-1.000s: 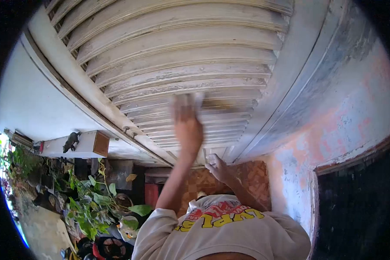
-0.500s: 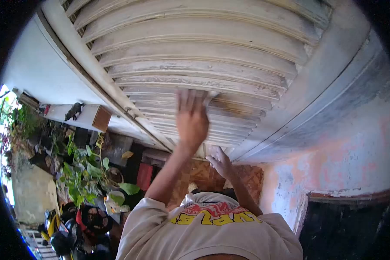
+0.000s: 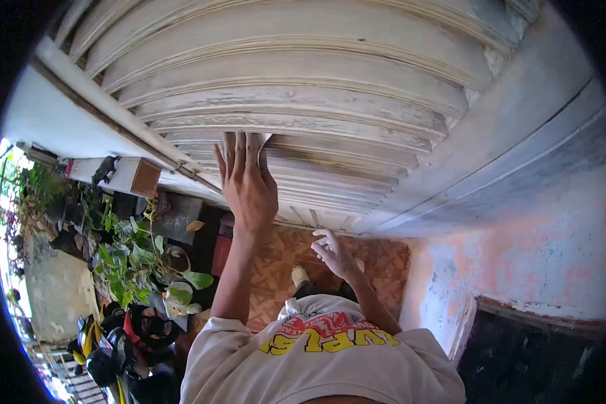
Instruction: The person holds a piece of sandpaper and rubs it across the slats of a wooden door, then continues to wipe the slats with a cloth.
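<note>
Against the louvered wooden door (image 3: 296, 77), with its faded, worn white paint, my left hand (image 3: 249, 192) lies with its fingers extended over a slat. It presses a piece of sandpaper (image 3: 264, 140) there, and only a pale corner shows beside the index finger. To the right of that hand, a brownish worn patch (image 3: 316, 151) runs along the slats. My right hand (image 3: 333, 252) hangs lower, away from the door, with loosely curled fingers apart and nothing in them. Pale dust coats its fingers.
Potted plants (image 3: 138, 259) and a parked motorcycle (image 3: 111, 350) stand on the left. A ledge (image 3: 124, 176) carries a dark animal figure (image 3: 104, 170). The peeling wall (image 3: 505, 262) is at right, above brown patterned floor tiles (image 3: 283, 252).
My left hand has slid left along the slats with the sandpaper. My right hand has dropped slightly lower and its fingers have shifted. The view has moved a little.
</note>
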A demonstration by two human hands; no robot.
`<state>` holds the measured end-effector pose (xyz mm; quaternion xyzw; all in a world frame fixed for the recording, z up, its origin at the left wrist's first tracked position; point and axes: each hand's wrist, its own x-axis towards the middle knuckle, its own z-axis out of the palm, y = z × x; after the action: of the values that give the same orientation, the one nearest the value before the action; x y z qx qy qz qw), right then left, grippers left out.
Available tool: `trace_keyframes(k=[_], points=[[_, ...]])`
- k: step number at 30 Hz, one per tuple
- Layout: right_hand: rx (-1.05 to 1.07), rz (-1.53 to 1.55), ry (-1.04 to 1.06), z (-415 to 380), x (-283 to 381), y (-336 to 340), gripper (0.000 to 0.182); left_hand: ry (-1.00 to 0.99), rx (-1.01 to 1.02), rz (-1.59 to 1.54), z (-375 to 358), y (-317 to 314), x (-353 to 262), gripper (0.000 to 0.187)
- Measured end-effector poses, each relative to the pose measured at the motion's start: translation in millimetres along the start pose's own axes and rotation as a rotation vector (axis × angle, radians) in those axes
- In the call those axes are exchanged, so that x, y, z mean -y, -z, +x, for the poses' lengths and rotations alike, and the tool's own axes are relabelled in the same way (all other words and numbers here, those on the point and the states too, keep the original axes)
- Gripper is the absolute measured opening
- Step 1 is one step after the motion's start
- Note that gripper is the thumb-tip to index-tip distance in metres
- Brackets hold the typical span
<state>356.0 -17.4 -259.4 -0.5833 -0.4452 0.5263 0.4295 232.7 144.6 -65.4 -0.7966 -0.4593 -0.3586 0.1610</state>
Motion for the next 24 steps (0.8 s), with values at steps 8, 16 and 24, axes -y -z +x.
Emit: trace_keyframes(k=[8, 16, 24], points=[[-0.064, 0.071, -0.085, -0.9, -12.3, -3.1, 0.041, -0.223, 0.109, -0.383, -8.6, -5.0, -64.0, 0.044], [-0.206, 0.039, -0.076, -6.3, -40.0, -5.2, 0.039, -0.019, 0.046, -0.448, -10.8, -14.2, -69.0, 0.039], [-0.118, -0.049, -0.079, -7.6, -3.0, -16.9, 0.041, -0.112, -0.009, -0.24, -4.4, -4.9, 5.6, 0.043]])
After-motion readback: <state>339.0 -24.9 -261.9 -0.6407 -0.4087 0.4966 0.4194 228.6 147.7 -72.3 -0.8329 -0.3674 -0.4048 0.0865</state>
